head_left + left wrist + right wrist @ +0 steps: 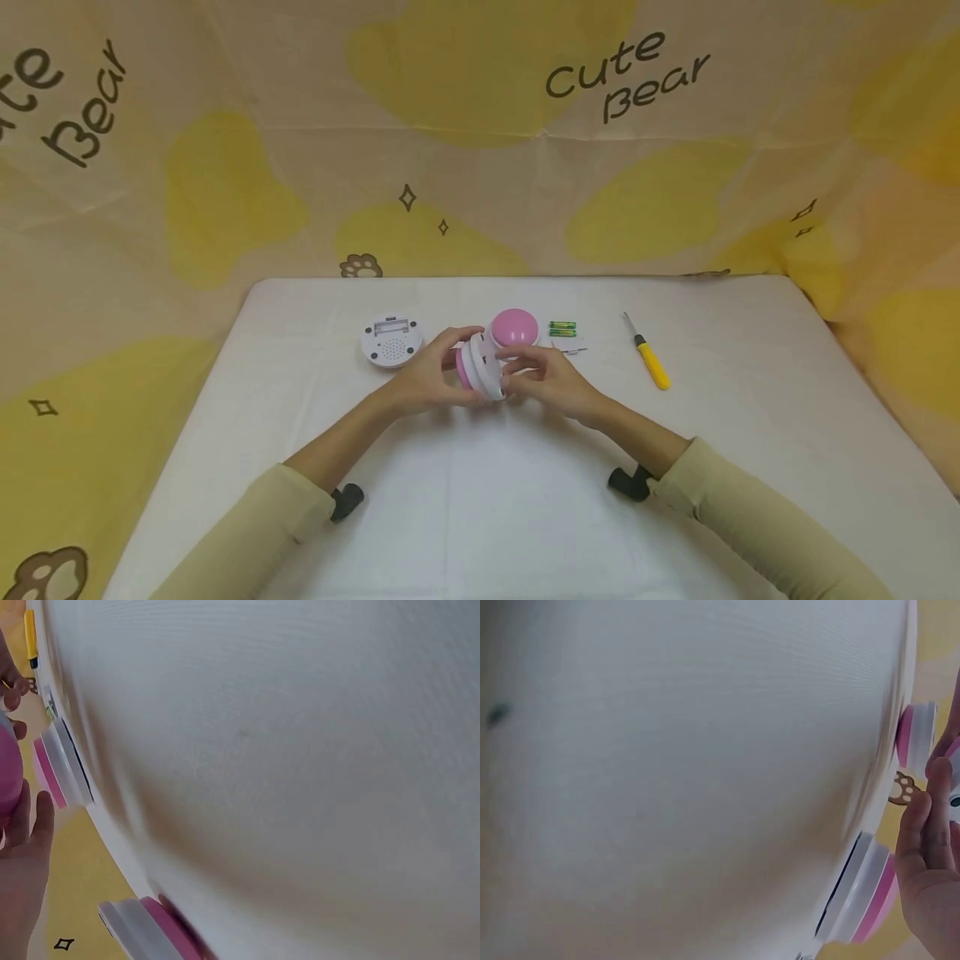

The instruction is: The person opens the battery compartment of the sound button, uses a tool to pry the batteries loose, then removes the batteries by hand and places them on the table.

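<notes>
My left hand (426,377) grips a round pink-and-white push button (487,367) just above the table, thumb below and fingers above. The button is turned on its side, its pink dome (9,772) toward the left palm and its white base facing right. The fingers of my right hand (557,383) pinch at that base, and their tips hide part of it. In the right wrist view, a dark round foot shows on the held button (955,801). Just behind the hands, a second push button (514,327) stands upright, pink dome up.
Left of the hands, another push button (392,342) lies upside down with its battery compartment uncovered. Two green batteries (562,329) lie right of the upright button, beside a small white cover (572,344). Farther right lies a yellow-handled screwdriver (651,365). All rest on a white table (465,517).
</notes>
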The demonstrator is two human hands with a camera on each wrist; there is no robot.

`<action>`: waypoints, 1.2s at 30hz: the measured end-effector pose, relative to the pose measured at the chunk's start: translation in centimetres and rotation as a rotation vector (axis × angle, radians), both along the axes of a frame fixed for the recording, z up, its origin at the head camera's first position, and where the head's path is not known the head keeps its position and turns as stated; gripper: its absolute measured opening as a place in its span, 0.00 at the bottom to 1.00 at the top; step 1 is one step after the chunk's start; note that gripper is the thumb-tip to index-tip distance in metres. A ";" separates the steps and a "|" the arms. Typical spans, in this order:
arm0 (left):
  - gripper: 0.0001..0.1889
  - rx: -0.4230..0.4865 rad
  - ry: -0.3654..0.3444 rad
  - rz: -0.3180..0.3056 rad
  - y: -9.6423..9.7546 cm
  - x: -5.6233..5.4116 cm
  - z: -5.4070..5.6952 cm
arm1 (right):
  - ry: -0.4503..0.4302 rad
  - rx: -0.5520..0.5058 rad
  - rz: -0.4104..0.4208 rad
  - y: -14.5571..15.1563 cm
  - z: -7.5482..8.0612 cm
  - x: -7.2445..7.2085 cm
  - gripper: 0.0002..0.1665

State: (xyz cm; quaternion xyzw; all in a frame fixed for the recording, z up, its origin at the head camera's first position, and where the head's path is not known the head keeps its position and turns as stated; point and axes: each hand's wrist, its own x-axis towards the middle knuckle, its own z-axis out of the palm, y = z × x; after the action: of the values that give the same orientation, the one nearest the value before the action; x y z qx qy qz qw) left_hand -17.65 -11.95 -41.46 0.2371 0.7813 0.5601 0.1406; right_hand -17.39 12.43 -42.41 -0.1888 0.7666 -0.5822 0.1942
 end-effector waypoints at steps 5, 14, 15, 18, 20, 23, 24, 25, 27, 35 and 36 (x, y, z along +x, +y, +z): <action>0.47 -0.120 0.050 0.002 -0.1 0.0 0.0 | 0.032 0.020 0.000 0.0 -0.2 -0.1 0.28; 0.55 -0.226 0.062 -0.066 0.1 0.0 -1.1 | 0.131 0.136 0.031 -0.1 -0.5 0.1 0.24; 0.55 -0.241 0.077 -0.074 0.1 -0.1 -1.3 | 0.143 0.152 0.038 -0.2 -0.5 0.1 0.24; 0.55 -0.275 0.115 -0.086 0.1 -0.1 -1.5 | 0.183 0.188 0.058 -0.2 -0.6 0.2 0.24; 0.54 -0.281 0.106 -0.087 0.1 -0.1 -1.6 | 0.202 0.198 0.066 -0.3 -0.6 0.2 0.24; 0.53 -0.283 0.073 -0.096 0.1 -0.1 -1.6 | 0.216 0.208 0.072 -0.3 -0.5 0.2 0.23; 0.53 -0.286 0.061 -0.100 0.1 -0.1 -1.6 | 0.217 0.211 0.075 -0.3 -0.5 0.2 0.23; 0.53 -0.290 0.047 -0.105 0.2 -0.1 -1.6 | 0.219 0.214 0.080 -0.4 -0.5 0.2 0.22; 0.53 -0.300 0.032 -0.114 0.2 0.0 -1.6 | 0.227 0.224 0.087 -0.5 -0.6 0.2 0.21; 0.53 -0.305 -0.018 -0.121 0.2 -0.1 -2.1 | 0.237 0.242 0.104 -1.0 -0.5 0.1 0.22; 0.53 -0.305 -0.025 -0.120 0.2 -0.1 -2.2 | 0.228 0.240 0.106 -1.1 -0.4 0.1 0.22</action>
State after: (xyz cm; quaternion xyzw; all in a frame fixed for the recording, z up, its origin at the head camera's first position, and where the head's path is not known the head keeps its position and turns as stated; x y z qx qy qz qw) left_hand -17.74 -11.80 -43.68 0.2521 0.8399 0.4284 0.2180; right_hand -17.27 11.33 -42.84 -0.2692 0.8366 -0.4504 0.1575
